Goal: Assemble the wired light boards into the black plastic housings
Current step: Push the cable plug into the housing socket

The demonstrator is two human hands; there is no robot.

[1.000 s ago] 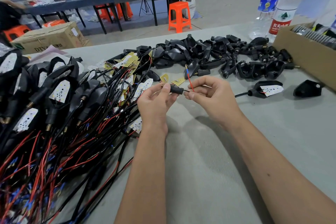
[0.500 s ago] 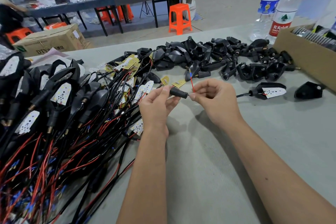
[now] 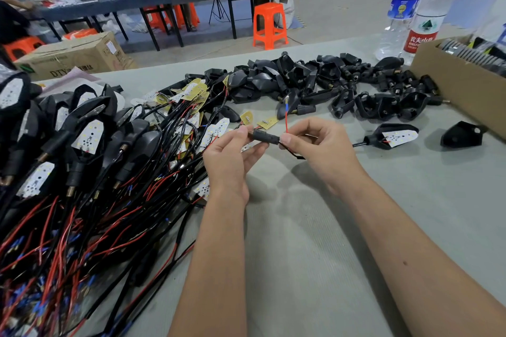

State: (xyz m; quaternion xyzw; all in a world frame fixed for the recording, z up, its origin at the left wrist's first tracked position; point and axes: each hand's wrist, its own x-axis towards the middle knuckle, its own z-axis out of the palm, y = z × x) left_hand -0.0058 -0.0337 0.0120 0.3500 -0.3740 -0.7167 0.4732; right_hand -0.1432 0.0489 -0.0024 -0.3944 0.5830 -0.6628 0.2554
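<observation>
Head view: black stem (image 3: 266,137) pinched between hands.

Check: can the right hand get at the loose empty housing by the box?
Probably yes: bare table lies between the right hand and the housing. But it pinches a wire, so it must let go first.

left hand (image 3: 230,157): centre of the frame, palm turned toward the camera, fingers (image 3: 242,131) curled, thumb and fingertips pinching something small.
right hand (image 3: 319,146): just right of the left hand, back to the camera, fingers curled in a pinch, thumb tip close to the left fingertips.
forearms: bare, both rising from the lower edge, converging toward centre.
</observation>
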